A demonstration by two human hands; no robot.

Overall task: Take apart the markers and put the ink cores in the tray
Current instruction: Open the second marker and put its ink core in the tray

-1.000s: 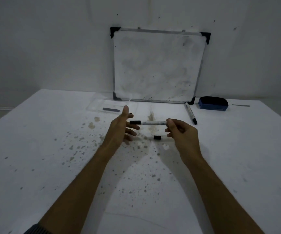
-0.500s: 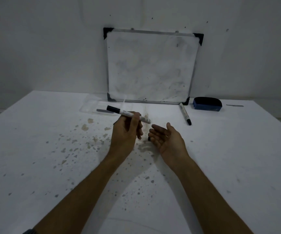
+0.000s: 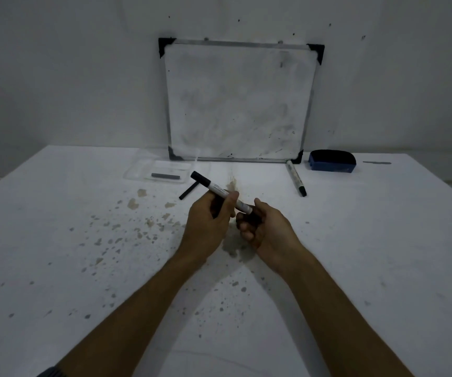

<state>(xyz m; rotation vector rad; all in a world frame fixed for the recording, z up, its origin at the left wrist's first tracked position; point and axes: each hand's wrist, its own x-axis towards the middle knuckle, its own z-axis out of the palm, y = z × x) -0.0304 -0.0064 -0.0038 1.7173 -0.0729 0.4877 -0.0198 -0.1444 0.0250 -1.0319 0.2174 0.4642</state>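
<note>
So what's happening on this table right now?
A person is taking markers apart. The left hand holds a marker tilted over the table, while the right hand curls at its near end. One ink core lies in the clear tray; another dark stick lies outside it.

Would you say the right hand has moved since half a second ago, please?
Yes: the right hand has closed in leftward to the marker, judged against the whiteboard.

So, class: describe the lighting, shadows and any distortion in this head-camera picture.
Head view: dim, bluish light; soft shadow on the table under the left hand and right hand; wide-angle lens bows the whiteboard frame; the clear tray barely shows.
</note>
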